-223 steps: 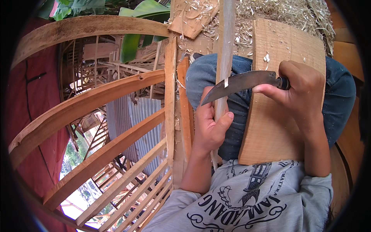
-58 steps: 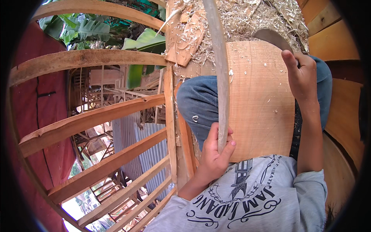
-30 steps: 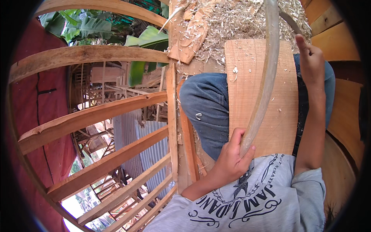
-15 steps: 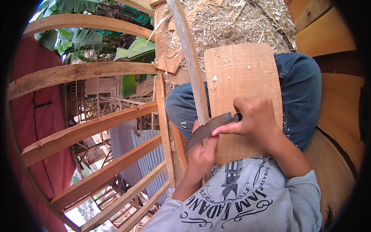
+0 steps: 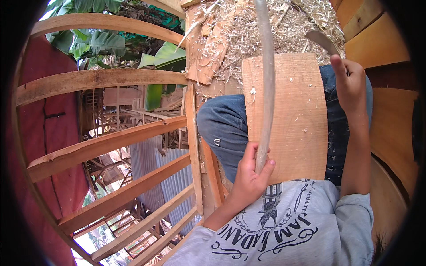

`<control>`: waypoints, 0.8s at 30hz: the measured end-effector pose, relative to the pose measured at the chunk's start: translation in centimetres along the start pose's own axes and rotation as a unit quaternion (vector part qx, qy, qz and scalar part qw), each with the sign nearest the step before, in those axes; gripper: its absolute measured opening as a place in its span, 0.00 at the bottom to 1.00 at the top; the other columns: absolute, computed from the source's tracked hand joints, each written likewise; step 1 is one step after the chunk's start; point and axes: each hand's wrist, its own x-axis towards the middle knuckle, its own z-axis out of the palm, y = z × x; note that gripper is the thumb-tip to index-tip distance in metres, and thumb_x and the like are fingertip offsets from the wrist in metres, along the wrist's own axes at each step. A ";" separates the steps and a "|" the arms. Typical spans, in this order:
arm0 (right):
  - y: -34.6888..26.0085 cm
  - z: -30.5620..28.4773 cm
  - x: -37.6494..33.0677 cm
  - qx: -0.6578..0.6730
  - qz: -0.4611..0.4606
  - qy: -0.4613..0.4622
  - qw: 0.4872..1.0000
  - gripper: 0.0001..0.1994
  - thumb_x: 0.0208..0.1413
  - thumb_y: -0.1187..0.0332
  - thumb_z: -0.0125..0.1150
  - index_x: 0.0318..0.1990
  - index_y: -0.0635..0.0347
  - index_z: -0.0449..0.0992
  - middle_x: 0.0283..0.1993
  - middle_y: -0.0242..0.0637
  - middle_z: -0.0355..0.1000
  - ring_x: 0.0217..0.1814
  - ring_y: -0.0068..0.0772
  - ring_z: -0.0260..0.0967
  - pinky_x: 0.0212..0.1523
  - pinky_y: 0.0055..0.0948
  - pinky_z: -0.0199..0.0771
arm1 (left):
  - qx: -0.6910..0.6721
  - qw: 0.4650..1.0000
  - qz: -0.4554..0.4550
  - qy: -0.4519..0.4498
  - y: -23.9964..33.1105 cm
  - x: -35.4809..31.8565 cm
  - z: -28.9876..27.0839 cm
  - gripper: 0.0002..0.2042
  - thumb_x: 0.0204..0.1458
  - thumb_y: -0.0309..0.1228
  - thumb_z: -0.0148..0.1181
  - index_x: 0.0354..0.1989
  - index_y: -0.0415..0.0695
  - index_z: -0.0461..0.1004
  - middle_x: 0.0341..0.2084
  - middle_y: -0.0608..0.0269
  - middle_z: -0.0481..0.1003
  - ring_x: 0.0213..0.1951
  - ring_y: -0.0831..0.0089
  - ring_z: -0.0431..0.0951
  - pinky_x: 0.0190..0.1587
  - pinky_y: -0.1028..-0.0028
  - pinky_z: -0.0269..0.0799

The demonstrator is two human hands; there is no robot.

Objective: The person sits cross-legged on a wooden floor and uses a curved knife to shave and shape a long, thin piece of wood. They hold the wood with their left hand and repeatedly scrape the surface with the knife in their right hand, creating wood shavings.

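My left hand (image 5: 250,177) grips the near end of a long thin wooden stick (image 5: 267,80) that runs away from me over my lap. A flat wooden board (image 5: 295,119) rests across my thighs in blue jeans (image 5: 222,128), under the stick. My right hand (image 5: 350,82) is stretched out past the board's far right corner and holds a curved knife (image 5: 323,41), its grey blade pointing away over the shavings. The blade is clear of the stick.
A heap of pale wood shavings (image 5: 248,26) lies beyond my knees. A railing of curved wooden slats (image 5: 102,146) stands on my left, with a post (image 5: 191,133) beside my knee. Wooden planks (image 5: 390,133) wall the right side. Corrugated roofing and green leaves lie below and beyond.
Half a second ago the knife lay across the stick near my left hand. The right hand has since swept outward along the stick, carrying the blade to the far right.
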 end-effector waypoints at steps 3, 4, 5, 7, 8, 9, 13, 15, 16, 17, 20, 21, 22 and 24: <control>-3.1 0.8 -4.3 -0.065 -0.075 -0.075 0.992 0.34 0.40 0.35 0.64 0.12 0.62 0.68 0.09 0.40 0.61 0.11 0.35 0.61 0.16 0.33 0.59 | -0.031 0.998 -0.001 0.060 0.6 1.0 -0.3 0.12 0.55 0.25 0.54 0.45 0.37 0.63 0.25 0.65 0.67 0.30 0.78 0.68 0.37 0.77 0.65; -4.2 1.3 -5.8 -0.075 -0.111 -0.092 0.987 0.34 0.38 0.34 0.64 0.12 0.62 0.68 0.09 0.40 0.61 0.11 0.37 0.63 0.16 0.34 0.61 | -0.025 0.997 0.026 0.075 0.1 1.4 -0.3 0.12 0.55 0.25 0.54 0.45 0.37 0.63 0.26 0.65 0.67 0.30 0.78 0.68 0.37 0.77 0.65; -4.8 2.2 -6.9 -0.083 -0.143 -0.109 0.980 0.35 0.36 0.32 0.64 0.12 0.62 0.69 0.09 0.41 0.62 0.12 0.39 0.66 0.16 0.35 0.63 | -0.013 0.997 0.033 0.073 0.3 1.4 -0.1 0.11 0.56 0.26 0.54 0.45 0.38 0.63 0.26 0.67 0.66 0.27 0.81 0.66 0.32 0.79 0.62; -5.4 3.6 -7.3 -0.091 -0.137 -0.128 0.978 0.36 0.35 0.31 0.63 0.11 0.62 0.68 0.09 0.42 0.62 0.12 0.40 0.67 0.15 0.35 0.65 | 0.008 0.996 0.043 0.074 0.7 1.3 -0.1 0.10 0.57 0.27 0.52 0.44 0.41 0.63 0.25 0.71 0.64 0.21 0.88 0.61 0.21 0.84 0.55; -5.4 3.8 -7.4 -0.094 -0.134 -0.138 0.977 0.37 0.35 0.30 0.63 0.11 0.61 0.67 0.09 0.42 0.62 0.13 0.41 0.68 0.15 0.36 0.65 | 0.018 0.995 0.049 0.085 0.9 1.0 0.2 0.10 0.57 0.27 0.52 0.44 0.41 0.63 0.25 0.71 0.64 0.21 0.88 0.61 0.21 0.85 0.55; -5.2 3.9 -7.0 -0.101 -0.117 -0.109 0.982 0.37 0.36 0.29 0.62 0.10 0.61 0.67 0.09 0.42 0.62 0.12 0.41 0.67 0.15 0.36 0.65 | 0.028 0.993 0.054 0.097 0.8 0.7 0.2 0.10 0.57 0.28 0.52 0.44 0.41 0.63 0.25 0.71 0.64 0.22 0.88 0.61 0.21 0.85 0.55; -3.8 3.1 -2.1 -0.142 -0.028 -0.017 0.989 0.38 0.40 0.29 0.59 0.09 0.62 0.63 0.07 0.41 0.58 0.10 0.39 0.63 0.15 0.35 0.62 | 0.066 0.993 0.051 0.085 0.8 -0.7 0.0 0.11 0.56 0.27 0.53 0.45 0.39 0.62 0.24 0.69 0.65 0.22 0.85 0.63 0.25 0.83 0.58; -3.1 1.7 -1.1 -0.143 -0.004 0.010 0.990 0.37 0.43 0.32 0.59 0.10 0.61 0.63 0.08 0.41 0.57 0.11 0.38 0.61 0.16 0.36 0.60 | 0.080 0.991 0.062 0.092 0.7 -0.7 -0.2 0.12 0.55 0.27 0.54 0.45 0.37 0.63 0.21 0.67 0.67 0.24 0.79 0.67 0.32 0.78 0.64; -3.0 1.3 -1.2 -0.113 -0.015 0.001 0.994 0.37 0.42 0.32 0.59 0.10 0.62 0.64 0.08 0.41 0.57 0.11 0.39 0.62 0.16 0.35 0.60 | 0.052 0.993 0.048 0.097 0.6 -0.6 -0.4 0.11 0.55 0.26 0.54 0.45 0.37 0.63 0.22 0.67 0.67 0.25 0.79 0.67 0.33 0.78 0.64; -3.1 1.2 -1.6 -0.082 -0.027 -0.008 0.996 0.37 0.41 0.32 0.60 0.10 0.62 0.64 0.08 0.42 0.58 0.11 0.39 0.63 0.16 0.35 0.61 | 0.023 0.994 0.034 0.101 0.6 -0.4 -0.6 0.11 0.55 0.26 0.53 0.44 0.37 0.63 0.23 0.66 0.67 0.26 0.79 0.67 0.34 0.78 0.64; -5.4 1.5 -4.8 -0.101 -0.123 -0.111 0.981 0.38 0.38 0.30 0.61 0.10 0.63 0.66 0.08 0.41 0.60 0.11 0.39 0.65 0.15 0.34 0.63 | -0.041 0.990 0.042 0.125 0.6 0.5 -0.8 0.09 0.55 0.25 0.53 0.43 0.38 0.65 0.26 0.66 0.66 0.30 0.79 0.66 0.37 0.78 0.63; -5.7 2.1 -6.0 -0.107 -0.144 -0.125 0.976 0.38 0.37 0.29 0.61 0.10 0.63 0.66 0.08 0.41 0.60 0.11 0.39 0.65 0.15 0.33 0.63 | -0.059 0.988 0.054 0.131 0.3 0.8 -0.9 0.09 0.55 0.25 0.53 0.43 0.38 0.65 0.27 0.66 0.65 0.31 0.79 0.65 0.38 0.78 0.63; -5.6 3.2 -7.1 -0.111 -0.158 -0.139 0.971 0.38 0.35 0.29 0.61 0.10 0.63 0.66 0.08 0.41 0.61 0.11 0.39 0.65 0.15 0.33 0.64 | -0.037 0.991 0.049 0.120 0.0 0.8 -0.9 0.10 0.55 0.24 0.53 0.44 0.37 0.66 0.29 0.65 0.65 0.33 0.79 0.65 0.39 0.78 0.62; -5.1 4.3 -7.6 -0.111 -0.176 -0.140 0.968 0.38 0.33 0.28 0.61 0.10 0.62 0.66 0.08 0.40 0.62 0.11 0.38 0.65 0.15 0.32 0.64 | 0.001 0.992 0.061 0.115 -0.1 0.5 -0.9 0.12 0.55 0.25 0.53 0.47 0.37 0.66 0.31 0.65 0.65 0.34 0.77 0.65 0.40 0.77 0.63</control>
